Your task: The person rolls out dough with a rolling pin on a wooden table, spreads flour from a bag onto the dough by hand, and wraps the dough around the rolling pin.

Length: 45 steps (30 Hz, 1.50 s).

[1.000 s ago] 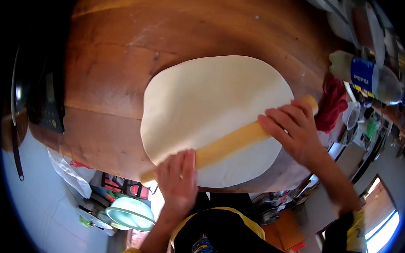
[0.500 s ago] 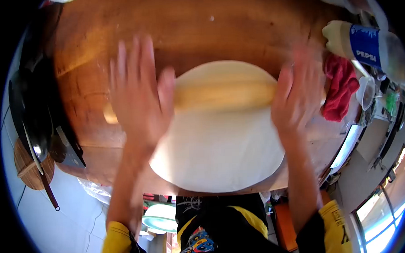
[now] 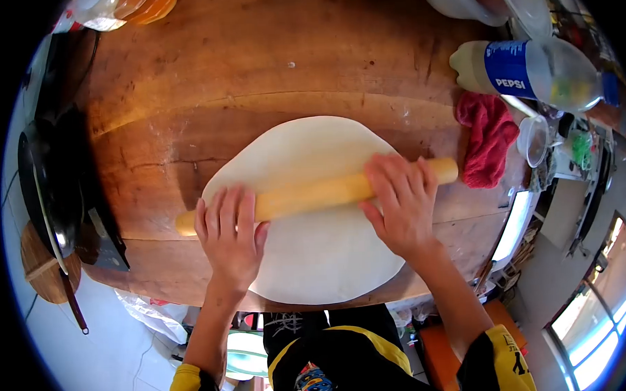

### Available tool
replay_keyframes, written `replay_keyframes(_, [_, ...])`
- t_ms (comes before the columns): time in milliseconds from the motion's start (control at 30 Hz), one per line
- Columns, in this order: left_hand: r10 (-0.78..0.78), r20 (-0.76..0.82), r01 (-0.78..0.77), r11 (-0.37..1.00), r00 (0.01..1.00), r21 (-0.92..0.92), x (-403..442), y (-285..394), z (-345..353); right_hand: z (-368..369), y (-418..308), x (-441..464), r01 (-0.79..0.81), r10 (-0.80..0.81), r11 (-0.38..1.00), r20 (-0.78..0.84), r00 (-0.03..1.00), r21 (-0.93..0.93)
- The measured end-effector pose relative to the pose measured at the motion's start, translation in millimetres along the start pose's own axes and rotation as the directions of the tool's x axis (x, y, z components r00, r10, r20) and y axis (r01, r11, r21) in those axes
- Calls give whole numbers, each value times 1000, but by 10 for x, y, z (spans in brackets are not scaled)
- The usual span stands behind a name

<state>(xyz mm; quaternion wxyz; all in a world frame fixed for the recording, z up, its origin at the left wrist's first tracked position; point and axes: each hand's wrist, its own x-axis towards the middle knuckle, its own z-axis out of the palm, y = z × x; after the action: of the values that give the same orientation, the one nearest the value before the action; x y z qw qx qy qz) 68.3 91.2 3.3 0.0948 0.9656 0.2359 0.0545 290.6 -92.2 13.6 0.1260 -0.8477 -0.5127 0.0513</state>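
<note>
A pale wooden rolling pin (image 3: 313, 194) lies across a large, thin sheet of dough (image 3: 322, 257), tilted so its right end is farther from me. My left hand (image 3: 230, 240) is curled over the pin towards its left end. Farther right, my right hand (image 3: 404, 209) has its fingers bent over the pin, with the thumb near its close side. Both ends of the pin stick out past my hands. The dough is roughly round and rests flat on the wooden table (image 3: 254, 80), its edge partly hidden by my hands and the pin.
To the right lie a Pepsi bottle (image 3: 550, 73) on its side and a crumpled red cloth (image 3: 487, 141), with a clear plastic cup (image 3: 533, 141) beside them. A black pan (image 3: 47, 184) stands off the table's left side. Bowls (image 3: 458, 1) sit at the far right edge.
The rolling pin and both hands have come closer to me, and the pin has gone from level to slanted. My fingers were stretched out flat before; now they bend over the pin.
</note>
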Motion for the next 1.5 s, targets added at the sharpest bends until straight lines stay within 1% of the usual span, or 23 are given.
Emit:
replay_keyframes(67, [74, 34, -75, 997, 997, 29, -215, -75, -5, 8, 95, -128, 219, -218, 976, 79, 973, 8])
replay_keyframes(200, [62, 16, -60, 995, 998, -81, -410, -100, -109, -117, 24, 95, 322, -330, 942, 78, 941, 96])
replay_keyframes(267, [-94, -64, 89, 994, 993, -71, -560, -85, -78, -65, -112, 323, 402, -411, 905, 45, 910, 140])
replay_keyframes(333, [-175, -45, 171, 982, 984, -83, -530, -64, -62, 49, -161, 479, 458, -467, 881, 65, 882, 119])
replay_keyframes(400, [-331, -34, 330, 943, 943, -26, -338, -37, -31, 84, -257, 668, 383, -389, 921, 145, 910, 68])
replay_keyframes(433, [-328, -62, 330, 943, 943, 29, -241, -158, -16, 185, -295, 789, 356, -353, 934, 111, 929, -12])
replay_keyframes(500, [-343, -114, 358, 922, 932, 150, 173, -481, -52, 327, -381, 1301, 311, -311, 950, -13, 950, 35])
replay_keyframes(533, [-366, -140, 389, 896, 920, 214, 400, -615, -102, 400, -403, 1489, 324, -323, 945, -15, 946, 40])
replay_keyframes(600, [-404, -189, 430, 895, 895, 119, 434, -731, -22, 441, -490, 1722, 283, -276, 959, -189, 942, 8])
replay_keyframes(667, [-412, -85, 419, 904, 907, 89, 59, -421, 35, 360, -440, 1297, 264, -271, 960, -67, 960, -91])
replay_keyframes(767, [-445, -36, 445, 895, 895, -25, -247, -127, 90, 292, -393, 914, 250, -252, 963, -5, 968, -101])
replay_keyframes(833, [-408, -74, 413, 909, 910, 61, 76, -416, 51, 443, -372, 1258, 269, -271, 963, -109, 956, -27])
replay_keyframes(867, [-425, -39, 422, 875, 904, 237, 368, -550, -94, 473, -416, 1415, 248, -249, 969, -92, 964, -19])
replay_keyframes(933, [-421, -173, 436, 898, 890, 57, 503, -717, -47, 456, -528, 1727, 242, -237, 970, -155, 959, 11])
replay_keyframes(1000, [-296, -61, 299, 953, 953, 53, 99, -479, -30, 356, -486, 1271, 206, -207, 978, -24, 978, -26])
replay_keyframes(1067, [-326, 90, 336, 930, 941, -148, -409, 13, -118, 116, -401, 508, 188, -188, 982, 98, 977, 6])
replay_keyframes(1133, [-337, 263, 399, 885, 904, -241, -773, 437, -312, -98, -339, -97, 130, -126, 991, 197, 972, -9])
replay_keyframes(1233, [-306, 308, 371, 911, 901, -181, -946, 648, -342, -277, -274, -424, 71, -63, 997, 200, 978, -32])
replay_keyframes(1333, [-195, 228, 234, 959, 954, -161, -946, 622, -152, -327, -143, -450, 57, -52, 998, 124, 991, -30])
replay_keyframes(1367, [-119, 185, 149, 976, 975, -161, -940, 627, -130, -275, -54, -495, 146, -135, 986, 130, 982, -82])
replay_keyframes(1400, [-108, 192, 139, 978, 975, -156, -997, 619, -110, -241, 3, -576, 233, -215, 964, 141, 966, -129])
replay_keyframes(1467, [6, 183, 57, 939, 983, -339, -1044, 597, -77, -242, 75, -711, 217, -206, 971, 111, 972, -98])
replay_keyframes(1500, [95, 102, -65, 962, 990, -266, -983, 589, -91, -240, 113, -787, 206, -199, 976, 87, 976, -72])
